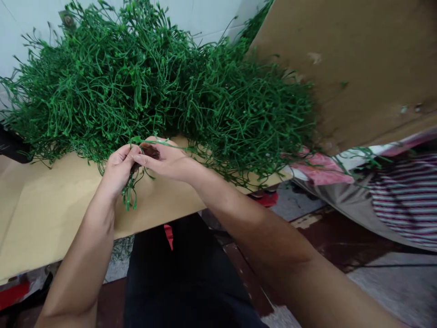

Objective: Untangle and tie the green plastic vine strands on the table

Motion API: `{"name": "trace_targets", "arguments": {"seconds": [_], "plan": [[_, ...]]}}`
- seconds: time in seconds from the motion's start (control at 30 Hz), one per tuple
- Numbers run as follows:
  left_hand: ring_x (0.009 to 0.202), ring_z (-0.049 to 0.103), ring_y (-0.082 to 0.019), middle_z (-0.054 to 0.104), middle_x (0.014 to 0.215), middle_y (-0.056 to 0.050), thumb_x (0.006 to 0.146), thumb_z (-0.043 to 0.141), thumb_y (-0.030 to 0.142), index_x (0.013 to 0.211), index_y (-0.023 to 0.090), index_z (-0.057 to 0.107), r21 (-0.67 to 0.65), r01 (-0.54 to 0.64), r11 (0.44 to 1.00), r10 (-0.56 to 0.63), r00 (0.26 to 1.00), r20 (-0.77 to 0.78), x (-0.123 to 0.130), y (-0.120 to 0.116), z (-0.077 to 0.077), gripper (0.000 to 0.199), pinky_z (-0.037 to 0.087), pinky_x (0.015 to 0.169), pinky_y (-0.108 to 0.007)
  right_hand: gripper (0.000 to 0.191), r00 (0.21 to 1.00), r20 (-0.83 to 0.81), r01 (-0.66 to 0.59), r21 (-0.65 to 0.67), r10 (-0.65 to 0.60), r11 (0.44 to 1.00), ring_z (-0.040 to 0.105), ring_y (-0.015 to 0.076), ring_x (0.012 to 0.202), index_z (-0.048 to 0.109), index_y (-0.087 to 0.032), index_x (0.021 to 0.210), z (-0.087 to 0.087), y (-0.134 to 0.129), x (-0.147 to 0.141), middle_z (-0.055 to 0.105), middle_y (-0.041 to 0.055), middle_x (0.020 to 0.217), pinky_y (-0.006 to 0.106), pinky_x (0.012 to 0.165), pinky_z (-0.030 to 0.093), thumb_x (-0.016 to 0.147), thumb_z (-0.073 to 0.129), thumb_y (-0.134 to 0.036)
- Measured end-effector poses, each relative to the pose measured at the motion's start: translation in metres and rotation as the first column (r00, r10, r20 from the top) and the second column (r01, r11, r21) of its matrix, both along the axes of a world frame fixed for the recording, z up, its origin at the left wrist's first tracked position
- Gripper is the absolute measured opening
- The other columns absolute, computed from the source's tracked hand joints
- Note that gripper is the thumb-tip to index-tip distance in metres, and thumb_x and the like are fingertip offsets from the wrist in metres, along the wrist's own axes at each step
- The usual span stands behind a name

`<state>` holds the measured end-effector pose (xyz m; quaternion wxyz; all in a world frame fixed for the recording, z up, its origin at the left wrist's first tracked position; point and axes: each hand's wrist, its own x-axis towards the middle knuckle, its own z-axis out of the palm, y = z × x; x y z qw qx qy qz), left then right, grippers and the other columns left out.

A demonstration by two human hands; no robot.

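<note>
My left hand (119, 166) is closed in a pinch on a few green artificial plant stems (129, 198), whose ends hang below it. Against it, fingertips meeting, my right hand (167, 157) is also closed, and a thin green stem runs along its fingers. Between the two hands shows a dark brown piece (152, 151), too covered to name. Just beyond my hands rises a big heap of green artificial stems (136, 86) with small branching tips.
The heap lies on a cardboard sheet (61, 196) against a pale tiled wall (211, 13). A large cardboard panel (355, 68) leans at the right. Pink-and-white plastic (321, 168) and striped cloth (406, 200) lie at the right. A black object (13, 145) stands at the left edge.
</note>
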<state>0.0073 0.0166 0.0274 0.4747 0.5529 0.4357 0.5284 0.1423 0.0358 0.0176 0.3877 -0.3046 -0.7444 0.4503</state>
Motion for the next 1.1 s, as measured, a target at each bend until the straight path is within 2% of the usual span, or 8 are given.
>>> {"name": "trace_targets", "arguments": {"seconds": [0.17, 0.37, 0.53, 0.7, 0.8, 0.9, 1.0, 1.1], "plan": [[0.046, 0.035, -0.005, 0.042, 0.049, 0.004, 0.066, 0.070, 0.050, 0.056, 0.015, 0.053, 0.046, 0.019, 0.999, -0.017, 0.999, -0.031, -0.004, 0.001, 0.001, 0.041, 0.026, 0.043, -0.018, 0.017, 0.999, 0.040, 0.009, 0.145, -0.015, 0.989, 0.048, 0.0105, 0.069, 0.047, -0.016, 0.071, 0.007, 0.008, 0.006, 0.052, 0.0004, 0.071, 0.027, 0.073, 0.043, 0.086, 0.050, -0.026], [0.048, 0.039, -0.006, 0.041, 0.050, 0.003, 0.069, 0.068, 0.051, 0.052, 0.016, 0.050, 0.127, 0.155, 0.980, -0.174, 0.973, 0.155, -0.002, -0.008, 0.005, 0.042, 0.033, 0.045, -0.021, 0.035, 0.886, -0.306, -0.376, -0.033, 0.349, 0.926, 0.045, 0.0083, 0.066, 0.045, -0.017, 0.069, 0.015, 0.004, 0.010, 0.046, -0.0017, 0.067, 0.024, 0.069, 0.042, 0.081, 0.054, -0.048], [0.043, 0.035, -0.006, 0.035, 0.045, 0.003, 0.065, 0.070, 0.053, 0.046, 0.016, 0.045, 0.194, 0.243, 0.950, -0.280, 0.940, 0.194, -0.004, -0.014, 0.006, 0.049, 0.030, 0.041, -0.023, 0.032, 0.834, -0.464, -0.400, -0.137, 0.298, 0.906, 0.036, 0.0068, 0.059, 0.042, -0.017, 0.068, 0.010, -0.004, 0.003, 0.038, -0.0031, 0.063, 0.021, 0.058, 0.036, 0.076, 0.058, -0.045], [0.045, 0.037, -0.008, 0.035, 0.047, 0.001, 0.069, 0.067, 0.051, 0.045, 0.016, 0.044, 0.204, 0.287, 0.936, -0.329, 0.920, 0.213, -0.009, -0.014, 0.007, 0.048, 0.029, 0.042, -0.024, 0.028, 0.815, -0.455, -0.437, -0.077, 0.358, 0.896, 0.033, 0.0066, 0.058, 0.043, -0.017, 0.070, 0.010, 0.000, 0.001, 0.036, -0.0031, 0.064, 0.021, 0.057, 0.031, 0.079, 0.054, -0.042], [0.046, 0.037, -0.009, 0.037, 0.048, 0.001, 0.070, 0.066, 0.052, 0.047, 0.017, 0.046, 0.223, 0.241, 0.945, -0.287, 0.936, 0.205, -0.009, -0.014, 0.007, 0.046, 0.030, 0.043, -0.025, 0.034, 0.868, -0.320, -0.391, 0.031, 0.379, 0.920, 0.038, 0.0080, 0.063, 0.044, -0.017, 0.070, 0.017, 0.008, 0.005, 0.039, -0.0016, 0.067, 0.023, 0.062, 0.036, 0.082, 0.051, -0.048], [0.047, 0.037, -0.008, 0.039, 0.049, 0.002, 0.067, 0.070, 0.049, 0.051, 0.017, 0.050, 0.208, 0.195, 0.958, -0.226, 0.964, 0.141, -0.009, -0.013, 0.006, 0.042, 0.031, 0.046, -0.025, 0.031, 0.972, -0.054, -0.203, 0.294, 0.229, 0.934, 0.043, 0.0104, 0.073, 0.047, -0.016, 0.067, 0.026, 0.016, 0.012, 0.045, 0.0016, 0.075, 0.027, 0.074, 0.039, 0.086, 0.047, -0.041], [0.050, 0.038, -0.008, 0.042, 0.051, 0.002, 0.069, 0.069, 0.050, 0.052, 0.016, 0.052, 0.195, 0.206, 0.959, -0.212, 0.977, 0.011, -0.008, -0.008, 0.004, 0.041, 0.030, 0.049, -0.024, 0.030, 0.993, 0.119, -0.057, 0.597, -0.018, 0.800, 0.043, 0.0117, 0.075, 0.044, -0.017, 0.063, 0.033, 0.020, 0.020, 0.045, 0.0015, 0.072, 0.031, 0.083, 0.036, 0.090, 0.040, -0.028], [0.052, 0.037, -0.008, 0.042, 0.051, 0.002, 0.072, 0.064, 0.053, 0.052, 0.016, 0.051, 0.225, 0.215, 0.950, -0.202, 0.976, -0.082, -0.007, -0.001, 0.002, 0.043, 0.028, 0.050, -0.025, 0.033, 0.974, 0.167, -0.016, 0.721, -0.152, 0.692, 0.042, 0.0121, 0.073, 0.041, -0.017, 0.062, 0.034, 0.023, 0.022, 0.044, 0.0006, 0.067, 0.032, 0.084, 0.035, 0.092, 0.033, -0.025]]}}
